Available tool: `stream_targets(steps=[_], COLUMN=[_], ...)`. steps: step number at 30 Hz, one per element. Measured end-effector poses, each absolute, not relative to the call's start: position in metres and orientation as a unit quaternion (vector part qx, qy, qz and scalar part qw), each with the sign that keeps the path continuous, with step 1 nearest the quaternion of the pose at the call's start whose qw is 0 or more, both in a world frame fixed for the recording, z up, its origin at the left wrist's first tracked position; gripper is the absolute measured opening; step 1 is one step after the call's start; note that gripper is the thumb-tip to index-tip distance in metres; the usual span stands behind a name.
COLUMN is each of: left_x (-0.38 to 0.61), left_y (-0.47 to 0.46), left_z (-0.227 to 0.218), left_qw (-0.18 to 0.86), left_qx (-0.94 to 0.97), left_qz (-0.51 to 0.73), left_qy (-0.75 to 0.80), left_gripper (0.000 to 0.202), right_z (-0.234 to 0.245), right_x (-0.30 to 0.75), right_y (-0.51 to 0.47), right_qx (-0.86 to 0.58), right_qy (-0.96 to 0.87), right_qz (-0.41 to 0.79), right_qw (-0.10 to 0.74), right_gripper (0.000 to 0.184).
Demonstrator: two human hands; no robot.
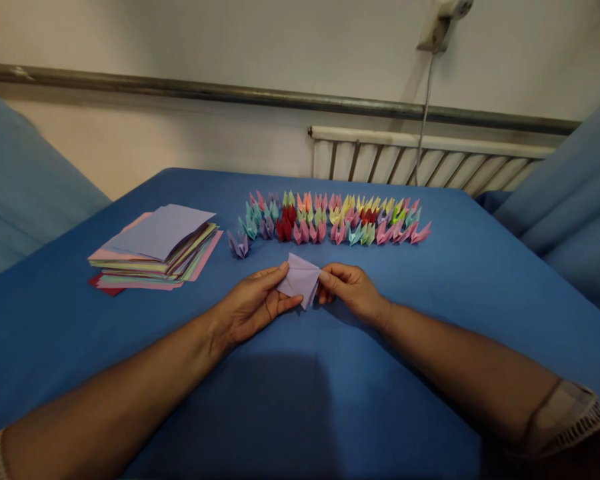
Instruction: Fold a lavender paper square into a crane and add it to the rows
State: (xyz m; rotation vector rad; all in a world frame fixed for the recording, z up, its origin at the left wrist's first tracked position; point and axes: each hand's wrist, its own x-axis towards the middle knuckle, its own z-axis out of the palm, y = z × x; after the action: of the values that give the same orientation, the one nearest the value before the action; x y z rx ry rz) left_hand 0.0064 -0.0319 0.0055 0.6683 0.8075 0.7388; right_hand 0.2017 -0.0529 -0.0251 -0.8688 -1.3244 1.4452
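Note:
A piece of folded lilac origami paper (301, 279), roughly diamond-shaped with creases across it, is held up between my two hands over the table. My left hand (260, 300) grips its left side, thumb on top and fingers beneath. With thumb and fingertips, my right hand (350, 288) pinches the right corner. Just beyond the hands, several rows of small folded paper cranes (317, 231) in many colours stand close together. A single purple crane (239, 245) sits at the near left end of the rows.
To the left lies an uneven stack of coloured paper squares (163, 230), lilac on top. A blue cloth (410, 413) covers the table. Behind it are a radiator (430, 143), a wall pipe (230, 93) and a hanging cord (424, 113). Blue curtains (575, 193) hang at both sides.

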Motion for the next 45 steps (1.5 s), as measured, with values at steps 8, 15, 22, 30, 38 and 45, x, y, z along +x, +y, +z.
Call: stream_targets(steps=[8,15,22,30,38,45], left_x=[0.0051,0.0083,0.0099,0.0089,0.0099,0.0101], left_y=[-0.0310,-0.0338,-0.0369,-0.0353,-0.0367,-0.0383], left_z=[0.0055,0.0105,0.0110,0.0082,0.0119,0.0127], left_qw=[0.815,0.795,0.759,0.750,0.766,0.762], left_qx=[0.308,0.326,0.382,0.382,0.370,0.380], left_qz=[0.330,0.341,0.339,0.348,0.353,0.339], left_qy=[0.364,0.381,0.405,0.414,0.389,0.399], left_gripper=[0.023,0.019,0.014,0.011,0.013,0.009], right_z=[-0.0259,-0.0283,-0.0257,-0.0235,-0.0225,-0.0214], right_x=[0.2020,0.2027,0.2000,0.1995,0.2008,0.2017], right_y=[-0.0539,-0.0542,-0.0597,-0.0581,-0.0564,-0.0581], right_qx=[-0.367,-0.359,-0.376,-0.379,-0.364,-0.366], right_qy=[-0.556,-0.567,-0.594,-0.558,-0.554,-0.564], right_qz=[0.582,0.571,0.521,0.532,0.551,0.548], right_qw=[0.467,0.473,0.484,0.512,0.507,0.497], right_gripper=[0.045,0.041,0.036,0.040,0.038,0.041])
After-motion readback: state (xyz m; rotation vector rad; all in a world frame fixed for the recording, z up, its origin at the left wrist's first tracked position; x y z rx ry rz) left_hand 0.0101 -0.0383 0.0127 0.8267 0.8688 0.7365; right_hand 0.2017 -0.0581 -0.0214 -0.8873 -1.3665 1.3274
